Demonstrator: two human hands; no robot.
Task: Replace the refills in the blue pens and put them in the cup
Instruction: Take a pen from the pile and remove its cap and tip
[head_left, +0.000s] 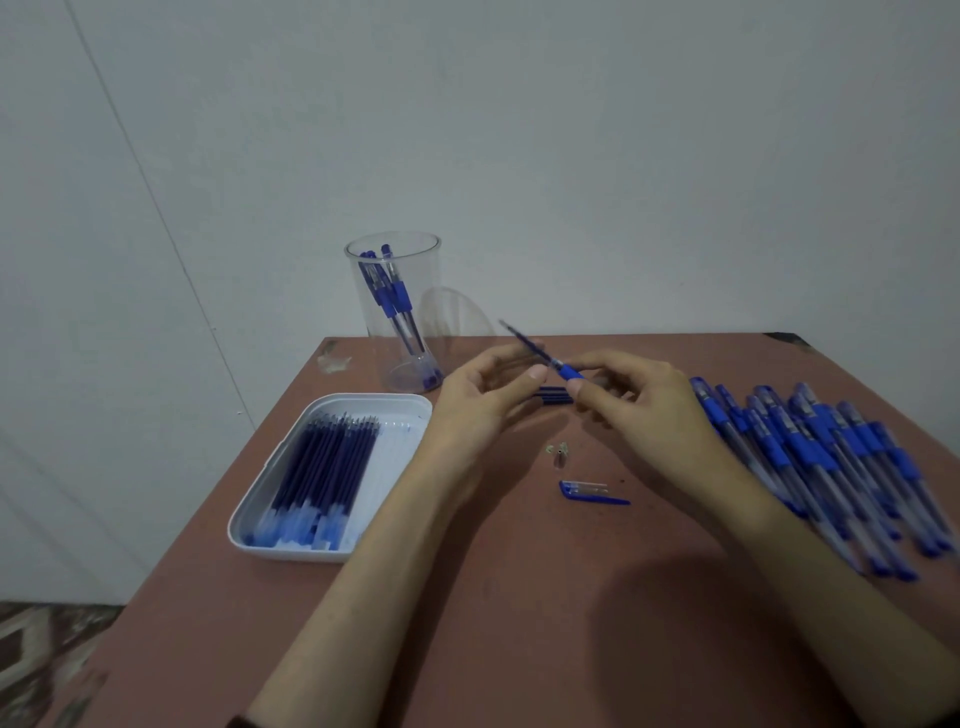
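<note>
one desk (519, 597). one clear cup (431, 270) at eleven o'clock, three capped pens (390, 299) inside, perhaps four. one white tray (291, 553) at nine o'clock, its refills (322, 467) packed too tightly to count. two hands, left hand (483, 395) and right hand (644, 405), one blue pen (545, 358) between them. one loose cap (587, 491) at centre, two or three tiny metal bits (560, 451) beside it. two or three loose refills (553, 397) behind the hands. at three o'clock one heap of pens (810, 452), well over a dozen, overlapped past exact counting.

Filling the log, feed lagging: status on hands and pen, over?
Left hand and right hand both pinch one pen. A cap lies loose nearby. Cup just behind, unblocked.
</note>
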